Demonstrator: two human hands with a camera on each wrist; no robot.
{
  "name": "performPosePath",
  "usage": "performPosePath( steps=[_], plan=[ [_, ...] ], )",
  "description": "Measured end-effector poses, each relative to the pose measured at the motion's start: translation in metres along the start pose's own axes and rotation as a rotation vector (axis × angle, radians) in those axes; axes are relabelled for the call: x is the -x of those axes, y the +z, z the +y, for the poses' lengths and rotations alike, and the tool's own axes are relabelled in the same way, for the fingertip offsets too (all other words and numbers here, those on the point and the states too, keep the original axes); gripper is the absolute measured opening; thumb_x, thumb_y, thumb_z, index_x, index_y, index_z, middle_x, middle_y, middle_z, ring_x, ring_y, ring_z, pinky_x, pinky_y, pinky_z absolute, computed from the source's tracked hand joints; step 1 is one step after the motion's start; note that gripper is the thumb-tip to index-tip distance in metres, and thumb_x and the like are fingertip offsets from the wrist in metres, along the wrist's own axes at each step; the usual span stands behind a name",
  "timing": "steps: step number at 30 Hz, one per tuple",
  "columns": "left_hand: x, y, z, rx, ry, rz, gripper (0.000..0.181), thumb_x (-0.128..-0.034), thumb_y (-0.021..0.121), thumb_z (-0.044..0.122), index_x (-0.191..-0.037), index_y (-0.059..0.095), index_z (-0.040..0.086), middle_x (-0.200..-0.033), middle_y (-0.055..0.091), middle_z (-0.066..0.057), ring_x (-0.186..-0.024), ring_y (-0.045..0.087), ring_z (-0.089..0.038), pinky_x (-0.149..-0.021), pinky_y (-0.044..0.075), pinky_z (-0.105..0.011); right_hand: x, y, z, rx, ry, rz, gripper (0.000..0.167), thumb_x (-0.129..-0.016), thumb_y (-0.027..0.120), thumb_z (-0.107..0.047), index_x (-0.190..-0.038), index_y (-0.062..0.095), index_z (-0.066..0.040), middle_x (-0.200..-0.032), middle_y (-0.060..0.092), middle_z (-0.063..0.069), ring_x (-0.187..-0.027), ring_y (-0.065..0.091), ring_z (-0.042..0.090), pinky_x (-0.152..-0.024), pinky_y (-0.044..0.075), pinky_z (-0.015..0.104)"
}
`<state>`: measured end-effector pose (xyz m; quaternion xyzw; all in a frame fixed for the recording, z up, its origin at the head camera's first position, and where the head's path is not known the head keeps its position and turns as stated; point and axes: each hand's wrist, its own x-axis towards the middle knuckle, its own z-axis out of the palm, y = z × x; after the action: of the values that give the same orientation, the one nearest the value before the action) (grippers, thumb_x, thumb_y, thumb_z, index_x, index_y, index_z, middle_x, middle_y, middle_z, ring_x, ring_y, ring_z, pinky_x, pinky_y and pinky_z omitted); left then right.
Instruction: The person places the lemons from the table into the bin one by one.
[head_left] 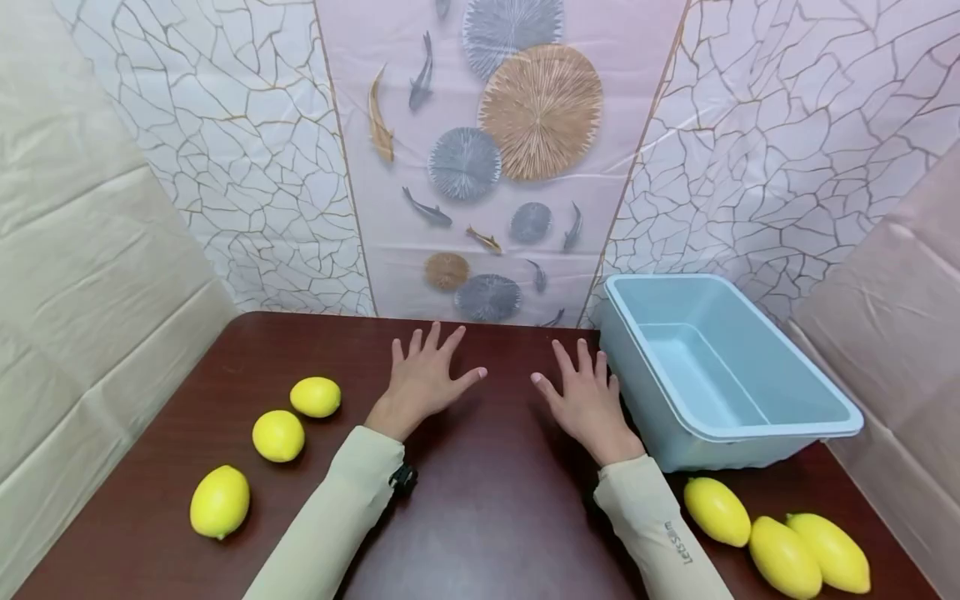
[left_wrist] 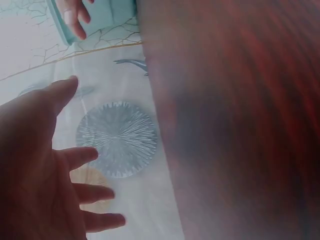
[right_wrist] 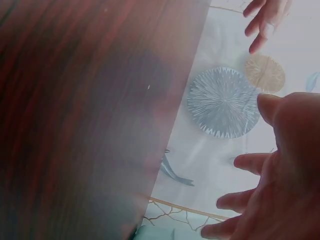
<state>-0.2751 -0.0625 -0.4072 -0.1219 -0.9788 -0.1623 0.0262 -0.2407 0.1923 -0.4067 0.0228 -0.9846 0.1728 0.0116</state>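
No step seems done yet: the left hand [head_left: 423,377] and right hand [head_left: 588,406] are held spread-fingered, nothing gripped; three lemons [head_left: 278,436] at left, three more lemons [head_left: 785,557] near the blue bin [head_left: 742,350], are left untouched (all outside it).

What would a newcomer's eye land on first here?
Probably the bright yellow: left-side lemons, three spaced apart on the dark red table, and right-side lemons, three clustered at its near right. Next, the light blue tub at the table's right, beyond that cluster. Then the left hand and right hand, fingers spread and holding nothing, near the centre of the head view.
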Motion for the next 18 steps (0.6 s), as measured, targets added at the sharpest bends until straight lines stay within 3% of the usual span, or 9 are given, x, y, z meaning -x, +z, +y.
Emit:
performPosePath(
  steps=[4,8,14,18],
  plan=[
    [0.003,-0.003,-0.001,0.015,0.023,-0.020,0.086,-0.0979,0.058,0.070,-0.167,0.033,0.026,-0.168,0.035,-0.019,-0.152,0.037,-0.044,-0.121,0.025,-0.067,0.004,-0.002,-0.003,-0.032,-0.012,-0.006,0.076,-0.108,0.056,-0.046,-0.168,0.025,-0.011,-0.171,0.011,0.032,-0.156,0.008,0.058,-0.117,0.025,0.075],
    [0.004,-0.008,-0.001,0.023,0.032,-0.073,0.086,-0.0986,0.059,0.067,-0.168,0.031,0.026,-0.165,0.041,-0.019,-0.149,0.042,-0.043,-0.118,0.034,-0.065,0.007,-0.004,-0.002,-0.094,-0.010,-0.041,0.074,-0.108,0.058,-0.043,-0.166,0.029,-0.008,-0.170,0.016,0.032,-0.155,0.016,0.056,-0.117,0.028,0.072],
    [0.012,-0.024,-0.006,-0.005,0.012,-0.145,0.085,-0.0992,0.063,0.062,-0.168,0.031,0.023,-0.162,0.045,-0.019,-0.147,0.044,-0.044,-0.117,0.034,-0.066,0.010,-0.007,-0.003,-0.154,-0.042,-0.082,0.071,-0.108,0.059,-0.040,-0.165,0.032,-0.007,-0.165,0.028,0.032,-0.148,0.037,0.052,-0.116,0.036,0.067],
    [0.020,-0.036,-0.009,-0.015,0.012,-0.183,0.082,-0.0998,0.065,0.058,-0.166,0.036,0.020,-0.162,0.046,-0.019,-0.146,0.045,-0.043,-0.116,0.036,-0.067,0.013,-0.010,-0.005,-0.156,-0.059,-0.101,0.070,-0.108,0.059,-0.039,-0.164,0.033,-0.007,-0.163,0.033,0.030,-0.145,0.043,0.049,-0.114,0.039,0.065]
  ],
)
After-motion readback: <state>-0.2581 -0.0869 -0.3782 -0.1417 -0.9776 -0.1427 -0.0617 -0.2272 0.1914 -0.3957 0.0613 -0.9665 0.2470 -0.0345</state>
